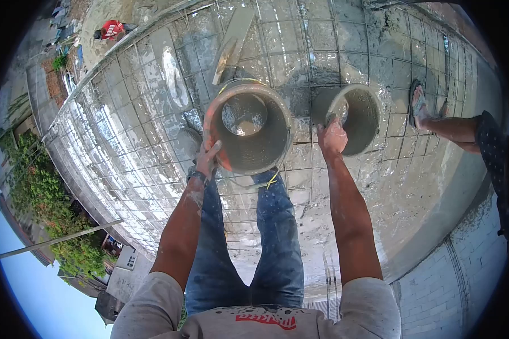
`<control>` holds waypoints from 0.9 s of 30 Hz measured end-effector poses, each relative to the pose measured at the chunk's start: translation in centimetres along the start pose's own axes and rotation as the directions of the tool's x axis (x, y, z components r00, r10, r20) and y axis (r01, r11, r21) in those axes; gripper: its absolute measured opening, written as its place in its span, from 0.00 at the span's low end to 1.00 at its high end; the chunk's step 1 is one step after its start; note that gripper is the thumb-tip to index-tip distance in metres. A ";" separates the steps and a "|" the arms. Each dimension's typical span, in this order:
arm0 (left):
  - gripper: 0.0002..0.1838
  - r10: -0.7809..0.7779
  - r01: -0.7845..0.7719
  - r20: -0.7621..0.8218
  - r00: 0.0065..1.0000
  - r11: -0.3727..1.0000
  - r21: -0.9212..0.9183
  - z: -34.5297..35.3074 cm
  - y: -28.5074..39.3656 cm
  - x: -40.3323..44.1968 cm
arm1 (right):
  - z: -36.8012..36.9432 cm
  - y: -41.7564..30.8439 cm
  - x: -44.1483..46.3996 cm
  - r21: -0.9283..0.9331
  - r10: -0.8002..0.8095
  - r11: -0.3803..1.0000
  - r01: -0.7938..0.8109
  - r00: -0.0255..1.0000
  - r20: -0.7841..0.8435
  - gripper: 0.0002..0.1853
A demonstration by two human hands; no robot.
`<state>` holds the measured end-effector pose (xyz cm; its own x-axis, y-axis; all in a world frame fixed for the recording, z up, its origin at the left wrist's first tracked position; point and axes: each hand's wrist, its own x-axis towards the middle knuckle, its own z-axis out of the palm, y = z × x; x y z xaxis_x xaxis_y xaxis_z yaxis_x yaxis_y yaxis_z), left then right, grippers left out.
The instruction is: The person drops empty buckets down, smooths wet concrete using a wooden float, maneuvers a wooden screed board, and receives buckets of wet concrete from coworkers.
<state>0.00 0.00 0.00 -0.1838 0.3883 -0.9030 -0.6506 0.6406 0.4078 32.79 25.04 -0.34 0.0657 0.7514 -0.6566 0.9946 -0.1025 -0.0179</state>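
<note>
My left hand (208,159) grips the near left side of a cement-smeared bucket (279,133) with an orange patch on its wall. That bucket stands in front of my legs, its mouth facing up at me, and a pale wet patch shows at its bottom. My right hand (332,135) is closed on the left rim of a second, grey-coated bucket (363,127), which looks tilted. Wet grey residue lines its inside. Both buckets are over a wet steel bar grid (288,62).
A wooden plank (234,42) lies on the grid beyond the left bucket. Another person's sandalled foot (418,104) stands at right. Far below, past the slab edge (90,76), is a person in a red shirt (113,29). A block wall (435,288) rises at lower right.
</note>
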 end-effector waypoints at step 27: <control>0.49 0.069 -0.137 0.207 0.976 0.932 0.335 -4.8 7.3 -1.0 | -0.1 -24.0 -28.7 0.321 -0.319 0.897 0.305 0.948 -0.009 0.38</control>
<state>-8.08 1.08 3.21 -0.0721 0.5602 -0.8252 -0.3340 0.7661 0.5492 7.03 6.03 18.98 -0.2544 0.7506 -0.6098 0.8857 -0.0724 -0.4586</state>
